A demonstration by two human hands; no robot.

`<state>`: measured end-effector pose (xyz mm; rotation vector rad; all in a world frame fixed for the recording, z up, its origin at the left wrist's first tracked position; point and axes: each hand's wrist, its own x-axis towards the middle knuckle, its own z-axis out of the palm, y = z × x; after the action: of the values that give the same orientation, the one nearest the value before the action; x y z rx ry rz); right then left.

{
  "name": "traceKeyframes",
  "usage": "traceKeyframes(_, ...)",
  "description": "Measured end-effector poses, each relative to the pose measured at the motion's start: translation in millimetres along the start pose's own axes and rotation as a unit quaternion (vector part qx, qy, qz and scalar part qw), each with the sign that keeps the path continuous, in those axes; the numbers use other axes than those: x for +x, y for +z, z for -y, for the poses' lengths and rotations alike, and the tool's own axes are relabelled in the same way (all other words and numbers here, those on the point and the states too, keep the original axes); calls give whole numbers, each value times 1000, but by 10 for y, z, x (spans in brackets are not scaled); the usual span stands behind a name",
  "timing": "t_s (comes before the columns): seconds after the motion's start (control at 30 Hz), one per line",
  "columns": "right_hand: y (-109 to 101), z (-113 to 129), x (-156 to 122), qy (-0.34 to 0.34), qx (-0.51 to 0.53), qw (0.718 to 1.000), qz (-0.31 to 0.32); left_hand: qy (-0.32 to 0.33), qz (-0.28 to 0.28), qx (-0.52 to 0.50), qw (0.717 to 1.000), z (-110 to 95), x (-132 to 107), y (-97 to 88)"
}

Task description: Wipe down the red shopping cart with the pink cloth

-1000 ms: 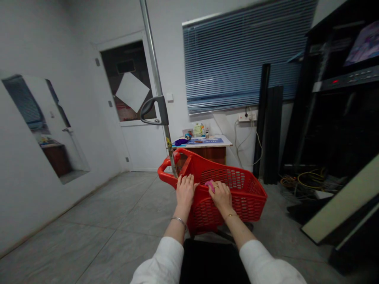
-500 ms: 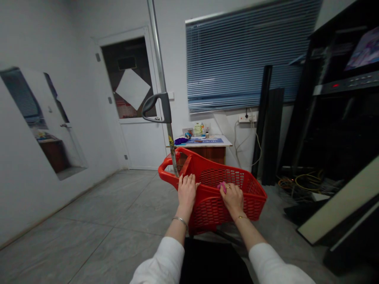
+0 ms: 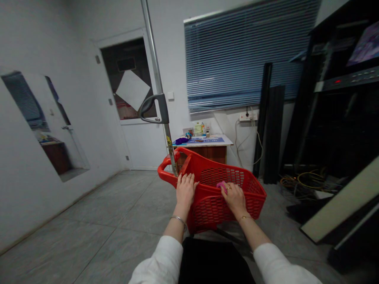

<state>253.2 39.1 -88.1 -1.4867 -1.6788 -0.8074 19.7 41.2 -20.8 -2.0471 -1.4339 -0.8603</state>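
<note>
A red plastic shopping cart (image 3: 209, 213) with pierced basket walls stands right in front of me. My left hand (image 3: 185, 190) grips its near rim close to the handle end, fingers laid over the edge and thumb toward the right. Further along the same rim, my right hand (image 3: 234, 198) is closed on a pink cloth (image 3: 222, 187) and presses it against the edge. Much of the cloth is hidden under the fingers. Behind the cart's handle a metal pole (image 3: 154, 59) with a grey grip (image 3: 161, 108) rises at a slant.
A small table (image 3: 227, 140) with bottles and a purple cloth (image 3: 181, 141) stands against the wall behind the cart. To the right are dark upright panels (image 3: 274, 134), tangled cables (image 3: 309, 181) and a leaning pale board (image 3: 340, 205). A white door (image 3: 145, 146) is at the back left.
My right hand and the pink cloth have shifted very slightly along the rim. The left hand stays on the cart's edge. The view has turned a little.
</note>
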Motion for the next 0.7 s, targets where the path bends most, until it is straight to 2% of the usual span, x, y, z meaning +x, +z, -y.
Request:
traceKeyframes(0.1, -8, -162, -45, -5, -12, 1000, -3, -6, 1, -7, 1000, -16, 3, 1)
traceKeyframes(0.17, -8, -134, -26, 9, -19, 1000, -13, -14, 3, -9, 1000, -31, 2, 0)
traceKeyframes(0.37, 5, 395, 160, 18, -10, 1000, -11, -20, 4, 3, 1000, -52, -4, -26)
traceKeyframes(0.47, 8, 537, 196, 17, -1, 1000, -6, -17, 5, 11, 1000, -26, -5, -39)
traceKeyframes(0.57, 15, 443, 153, -14, 13, 1000, -5, -6, 5, 19, 1000, 15, -8, -48)
traceKeyframes(0.7, 14, 62, 36, -25, -4, 1000, -7, -4, 7, 21, 1000, 36, -8, -48)
